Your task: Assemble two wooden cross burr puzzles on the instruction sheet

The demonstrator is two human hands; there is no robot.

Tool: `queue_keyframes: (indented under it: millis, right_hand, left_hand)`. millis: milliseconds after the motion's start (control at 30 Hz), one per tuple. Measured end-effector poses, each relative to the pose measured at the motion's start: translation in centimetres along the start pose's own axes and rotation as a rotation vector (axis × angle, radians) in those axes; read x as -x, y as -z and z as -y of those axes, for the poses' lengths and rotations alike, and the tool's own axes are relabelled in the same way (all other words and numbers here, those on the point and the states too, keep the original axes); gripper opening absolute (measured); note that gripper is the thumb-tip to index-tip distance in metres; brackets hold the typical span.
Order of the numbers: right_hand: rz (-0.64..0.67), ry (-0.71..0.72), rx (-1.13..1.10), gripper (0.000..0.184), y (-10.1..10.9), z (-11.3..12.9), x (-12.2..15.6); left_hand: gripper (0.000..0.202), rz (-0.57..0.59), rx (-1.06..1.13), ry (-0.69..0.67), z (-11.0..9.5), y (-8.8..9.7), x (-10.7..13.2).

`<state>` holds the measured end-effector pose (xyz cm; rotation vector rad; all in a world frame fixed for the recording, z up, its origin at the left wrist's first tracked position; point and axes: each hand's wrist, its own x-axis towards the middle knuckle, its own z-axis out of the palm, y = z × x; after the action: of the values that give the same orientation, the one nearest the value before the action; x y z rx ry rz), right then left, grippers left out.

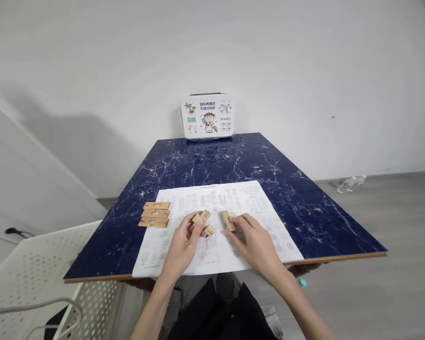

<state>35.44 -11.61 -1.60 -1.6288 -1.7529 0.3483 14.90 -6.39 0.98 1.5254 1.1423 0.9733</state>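
Note:
My left hand [186, 238] is closed around a small cluster of interlocked wooden puzzle pieces [204, 217], whose block ends stick out past the fingers. To the right, my right hand [250, 236] pinches a single notched wooden puzzle piece [227, 220] between thumb and fingers. A gap separates this piece from the cluster. Both hands are over a printed paper sheet [244, 198] with faint grey diagrams. Left of the hands, three flat wooden slats [156, 213] with cut-out slots lie side by side, partly on the sheet's left edge.
The dark blue marbled table [212, 163] has a white illustrated case [208, 117] standing at its far edge against the wall. A white perforated basket [88, 293] with a cable [38, 304] stands at lower left. On the floor at right lie a clear plastic bottle [350, 183] and a teal cap [302, 282].

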Motion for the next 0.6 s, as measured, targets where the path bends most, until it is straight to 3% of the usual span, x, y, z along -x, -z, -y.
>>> queue_keyframes:
  millis: [133,300,433,600]
  right_hand:
    - [0.028,-0.064,-0.232,0.027,1.0,0.1,0.2]
    - [0.187,-0.191,-0.618,0.033,3.2,1.5,0.5]
    - [0.221,-0.211,-0.701,0.034,3.9,2.3,0.5]
    - [0.211,-0.185,-0.730,0.029,3.0,2.4,0.4]
  left_hand:
    - [0.047,-0.013,-0.015,-0.006,0.0,0.0,0.2]
    - [0.044,0.025,-0.054,-0.031,-0.2,0.1,0.5]
    - [0.043,0.039,-0.033,-0.028,-0.2,0.0,0.5]
    - [0.038,0.078,0.029,-0.030,-0.3,0.0,0.6]
